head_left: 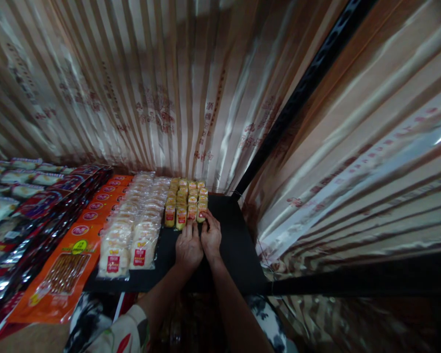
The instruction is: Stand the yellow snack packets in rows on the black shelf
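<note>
1. Work item: small yellow packets with red labels stand in four columns on the black shelf, near the back. The columns run from the front of the group toward the rear sheeting.
2. Left hand: fingers extended forward, tips at the lower part of the front packet in the third column from the left. Whether the fingers grasp that packet or only press against it cannot be told.
3. Right hand: fingers bent, tips at the front packet of the rightmost column. Grasp or plain contact cannot be told here either.
4. Hand spacing: both hands lie side by side, just beside each other, with the forearms reaching in from the near edge of the shelf. A patterned sleeve shows at the left arm.
5. Adjacent stock: two rows of clear bags with pale round pieces are directly left of the packets. Orange pouches overlap in the next row.
6. Far left: dark glossy packs lie beside the orange row; white wrapped packs lie beyond them.
7. Frame: a black post rises at a slant in view from the shelf's rear right corner.
</note>
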### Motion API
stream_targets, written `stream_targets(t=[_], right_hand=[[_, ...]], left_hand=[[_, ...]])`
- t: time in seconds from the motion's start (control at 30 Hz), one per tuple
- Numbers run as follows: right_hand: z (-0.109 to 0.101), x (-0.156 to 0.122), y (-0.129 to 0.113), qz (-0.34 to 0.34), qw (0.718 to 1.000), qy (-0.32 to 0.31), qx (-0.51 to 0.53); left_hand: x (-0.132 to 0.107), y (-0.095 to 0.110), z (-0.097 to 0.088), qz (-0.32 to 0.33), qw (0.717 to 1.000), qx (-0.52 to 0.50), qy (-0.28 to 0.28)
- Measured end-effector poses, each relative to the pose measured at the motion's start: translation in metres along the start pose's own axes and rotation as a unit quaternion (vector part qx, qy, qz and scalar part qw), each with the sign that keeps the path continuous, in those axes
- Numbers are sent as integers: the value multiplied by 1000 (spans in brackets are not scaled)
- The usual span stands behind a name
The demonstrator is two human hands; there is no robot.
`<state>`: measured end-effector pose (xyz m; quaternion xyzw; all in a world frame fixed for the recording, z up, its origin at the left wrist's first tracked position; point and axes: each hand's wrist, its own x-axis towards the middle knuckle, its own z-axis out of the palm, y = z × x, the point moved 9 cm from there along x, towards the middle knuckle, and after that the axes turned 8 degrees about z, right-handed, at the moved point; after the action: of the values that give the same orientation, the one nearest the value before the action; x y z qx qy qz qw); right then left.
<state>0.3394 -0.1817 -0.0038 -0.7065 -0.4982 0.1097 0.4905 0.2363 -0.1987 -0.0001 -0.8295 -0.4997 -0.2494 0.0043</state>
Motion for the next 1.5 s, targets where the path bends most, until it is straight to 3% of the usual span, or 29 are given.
stream_targets(t=[0.2, 0.4, 0.57, 0.8, 1.07, 1.3, 1.5], right_hand=[[2, 1, -1, -19, 1000, -7, -4], [-2, 0, 0, -23, 1000, 1, 16], [-4, 10, 16, 62, 995, -13, 80], [15, 52, 29, 156, 979, -57, 115], [54, 61, -3, 65, 992, -77, 79], [47, 57, -4, 48, 997, -28, 53], [49, 55, 4, 84, 992, -43, 79]], left_hand=[[3, 0, 3, -7, 1000, -4, -4], [1, -3, 3, 9, 999, -25, 31], [-2, 2, -4, 39, 998, -15, 55], [-4, -15, -14, -39, 995, -51, 73], [2, -24, -3, -34, 987, -109, 110], [-1, -22, -5, -23, 987, -107, 117], [1, -11, 2, 4, 996, -33, 82]])
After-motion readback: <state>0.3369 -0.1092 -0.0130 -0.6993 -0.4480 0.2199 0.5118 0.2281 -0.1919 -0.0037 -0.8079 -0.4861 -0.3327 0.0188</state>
